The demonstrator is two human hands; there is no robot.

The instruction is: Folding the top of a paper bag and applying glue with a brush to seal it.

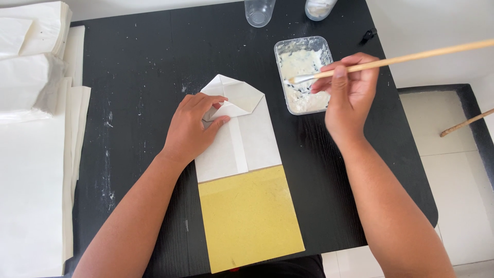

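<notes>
Head view: your left hand (193, 126) lies fingers-down on the folded white bag (237, 131) at table centre, thumb & forefinger pinching the small flap near its pointed far end; bag's long axis runs far-to-near, near end on a yellow board (249, 219). Your right hand (350, 90), fingers closed on the brush (391, 61), sits right of the bag w/ bristles in the paste tub (302, 72), so the flap lies left & a bit nearer from the brush tip.
</notes>
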